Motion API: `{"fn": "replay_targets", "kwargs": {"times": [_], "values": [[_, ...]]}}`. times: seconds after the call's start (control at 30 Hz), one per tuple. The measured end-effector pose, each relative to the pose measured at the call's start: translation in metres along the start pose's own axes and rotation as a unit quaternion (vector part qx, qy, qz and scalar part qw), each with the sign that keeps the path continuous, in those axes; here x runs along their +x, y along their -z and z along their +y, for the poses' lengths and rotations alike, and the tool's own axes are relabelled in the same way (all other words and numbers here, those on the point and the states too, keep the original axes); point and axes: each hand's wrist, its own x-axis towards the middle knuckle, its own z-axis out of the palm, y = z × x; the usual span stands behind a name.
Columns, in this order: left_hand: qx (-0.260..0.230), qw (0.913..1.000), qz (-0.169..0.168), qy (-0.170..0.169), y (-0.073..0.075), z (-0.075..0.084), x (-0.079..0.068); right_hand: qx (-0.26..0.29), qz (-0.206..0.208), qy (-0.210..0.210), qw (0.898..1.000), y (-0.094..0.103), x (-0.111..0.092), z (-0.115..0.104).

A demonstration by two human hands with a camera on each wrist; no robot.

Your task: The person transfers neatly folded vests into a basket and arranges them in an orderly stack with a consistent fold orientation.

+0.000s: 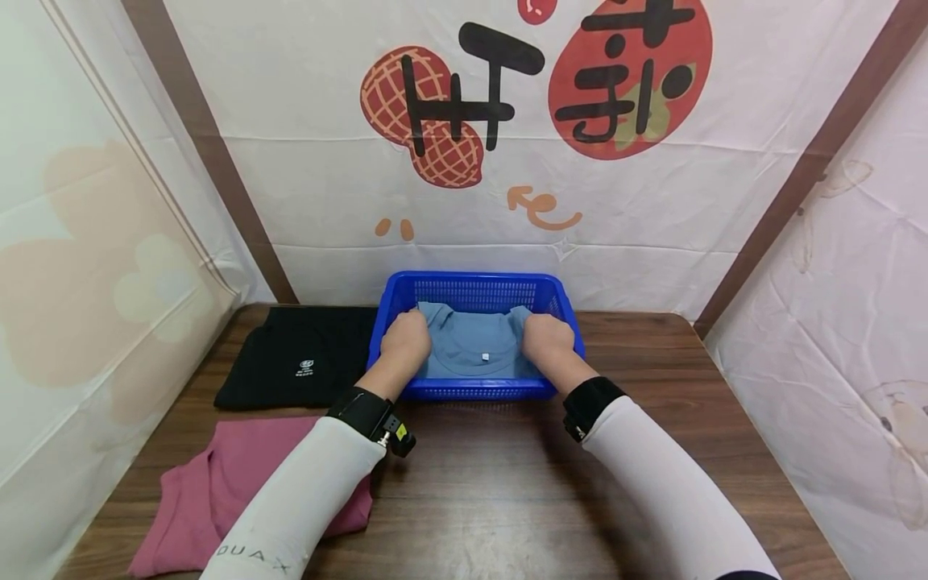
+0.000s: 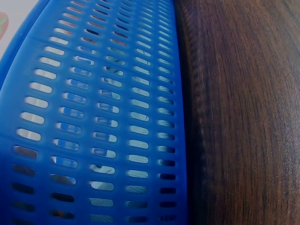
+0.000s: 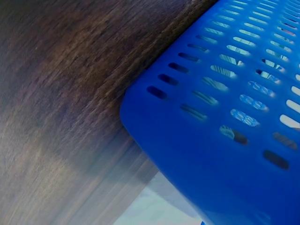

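A light blue T-shirt (image 1: 474, 342) lies inside a blue plastic basket (image 1: 478, 392), its round neckline and small white label facing up. My left hand (image 1: 406, 338) grips the shirt at its left shoulder, fingers curled, just inside the basket's left rim. At the opposite shoulder my right hand (image 1: 547, 342) grips the cloth the same way, near the right rim. Both wrist views show the basket's slotted wall, (image 2: 93, 108) in the left one and the rounded corner (image 3: 164, 126) in the right one; neither hand appears there.
A folded black garment (image 1: 297, 362) with a small white print lies left of the basket. Nearer me, a folded pink garment (image 1: 239, 467) is partly covered by my left forearm. Behind the wooden table (image 1: 652, 403) hangs a printed white cloth wall (image 1: 312, 185).
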Motion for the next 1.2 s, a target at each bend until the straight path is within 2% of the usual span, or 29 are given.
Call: {"fn": "replay_targets", "kwargs": {"times": [0.73,1.2], "values": [[0.014,0.9998,-0.015,0.004,-0.0005,0.0012,0.0004,-0.010,-0.022,-0.003,1.000,-0.0028,0.0028,-0.0013],[0.023,0.9997,-0.005,-0.005,-0.0031,0.0003,-0.0005,-0.005,-0.006,0.006,1.000,-0.0046,0.0012,-0.0014]]}}
